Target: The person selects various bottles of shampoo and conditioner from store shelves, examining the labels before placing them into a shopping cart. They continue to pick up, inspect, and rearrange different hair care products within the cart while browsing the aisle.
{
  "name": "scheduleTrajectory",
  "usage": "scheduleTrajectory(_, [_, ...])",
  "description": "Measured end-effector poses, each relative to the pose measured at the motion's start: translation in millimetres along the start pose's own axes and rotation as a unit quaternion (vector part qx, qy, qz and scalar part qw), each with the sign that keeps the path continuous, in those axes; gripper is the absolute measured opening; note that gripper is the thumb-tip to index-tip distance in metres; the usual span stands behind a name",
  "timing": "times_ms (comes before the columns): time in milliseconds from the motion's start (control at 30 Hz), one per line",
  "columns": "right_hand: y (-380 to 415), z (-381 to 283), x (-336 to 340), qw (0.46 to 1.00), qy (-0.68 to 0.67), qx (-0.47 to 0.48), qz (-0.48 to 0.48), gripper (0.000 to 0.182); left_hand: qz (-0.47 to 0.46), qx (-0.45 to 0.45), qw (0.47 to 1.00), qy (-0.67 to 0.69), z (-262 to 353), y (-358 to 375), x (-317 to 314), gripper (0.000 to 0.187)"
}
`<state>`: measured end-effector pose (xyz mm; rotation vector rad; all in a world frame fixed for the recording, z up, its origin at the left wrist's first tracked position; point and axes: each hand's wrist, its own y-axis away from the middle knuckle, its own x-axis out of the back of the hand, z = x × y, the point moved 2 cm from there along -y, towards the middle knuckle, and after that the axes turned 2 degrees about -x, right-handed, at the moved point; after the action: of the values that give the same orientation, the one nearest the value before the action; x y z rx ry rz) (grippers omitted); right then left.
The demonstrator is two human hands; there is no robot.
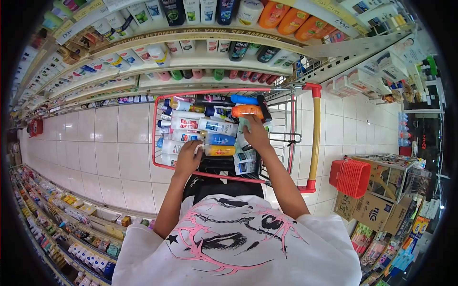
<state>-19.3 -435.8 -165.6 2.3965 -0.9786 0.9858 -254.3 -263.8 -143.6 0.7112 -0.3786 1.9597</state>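
A red-rimmed shopping cart (210, 90) in front of me holds several toiletry bottles lying on their sides. My left hand (190, 155) is at the near left part of the load, fingers curled at the cap end of a yellow bottle (222, 150). A blue bottle (222, 139) and a white bottle (171, 147) lie close to it. Further right, my right hand (256, 135) has its thumb and fingers around a pale green packet (244, 123). Just beyond its fingertips lies an orange bottle (244, 110). White-and-blue sachets (245, 162) are below that hand.
Shelves of shampoo bottles (191, 12) run along the far side. The cart's yellow handle (316, 138) is on the right. Stacked red baskets (350, 177) and cardboard boxes (372, 212) stand at the lower right. Product shelves (71, 238) line the lower left, with white floor tiles (105, 128) between.
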Motion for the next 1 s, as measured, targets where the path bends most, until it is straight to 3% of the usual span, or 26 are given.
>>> scheduleTrajectory(67, [-37.2,20.6,-29.4,0.991,0.129,-0.023,-0.031,0.051,0.006,-0.029,1.000,-0.005,12.1,-9.3,-2.1,0.025])
scheduleTrajectory(100, [-46.7,13.4,-29.8,0.991,0.130,-0.013,-0.018,0.051,-0.003,-0.018,1.000,0.014,21.2,-10.4,-2.6,0.025])
scheduleTrajectory(167, [-48.8,1.8,-34.2,0.960,0.252,-0.079,-0.095,0.060,-0.018,-0.007,0.999,0.044,29.9,-9.1,-4.8,0.028])
scheduleTrajectory(233, [-51.8,14.3,-58.8,0.934,0.350,-0.055,-0.046,0.068,-0.015,0.008,0.998,0.059,42.1,-2.4,-1.6,0.028])
scheduleTrajectory(333, [-64.2,30.1,-83.5,0.923,0.384,-0.022,0.028,0.062,-0.009,0.043,0.994,0.099,42.6,18.5,-2.1,0.027])
scheduleTrajectory(400, [-74.9,34.5,-93.0,0.908,0.411,-0.065,-0.051,0.056,-0.008,0.034,0.994,0.100,41.6,34.9,-0.6,0.027])
scheduleTrajectory(467, [-72.8,32.0,-84.6,0.899,0.437,-0.021,-0.024,0.055,-0.008,0.036,0.995,0.095,39.2,54.2,0.3,0.027])
scheduleTrajectory(567, [-52.8,12.2,-43.5,0.911,0.404,0.021,-0.078,0.060,-0.004,0.059,0.992,0.109,42.8,76.6,4.3,0.028])
scheduleTrajectory(633, [-38.0,12.4,-16.0,0.972,0.226,0.042,-0.051,0.062,0.002,0.076,0.989,0.128,43.0,89.0,3.1,0.028])
scheduleTrajectory(667, [-31.4,12.5,-2.6,0.972,0.228,0.043,-0.046,0.062,0.004,0.066,0.989,0.131,41.6,93.3,1.0,0.028])
scheduleTrajectory(767, [-2.5,1.3,47.8,0.999,-0.007,-0.023,0.026,0.057,-0.006,0.043,0.989,0.140,56.1,97.9,-2.2,0.028])
scheduleTrajectory(800, [11.1,-2.5,55.7,0.999,-0.008,-0.030,0.031,0.057,-0.016,0.036,0.988,0.150,66.8,97.4,-3.0,0.028])
scheduleTrajectory(867, [39.9,-15.0,73.4,0.982,-0.135,0.027,0.131,0.054,-0.012,-0.032,0.987,0.156,87.9,93.2,-3.0,0.027])
scheduleTrajectory(1000, [118.6,-80.5,129.9,0.912,-0.402,0.074,0.036,0.047,0.054,-0.125,0.979,0.150,144.8,77.8,20.1,0.046])
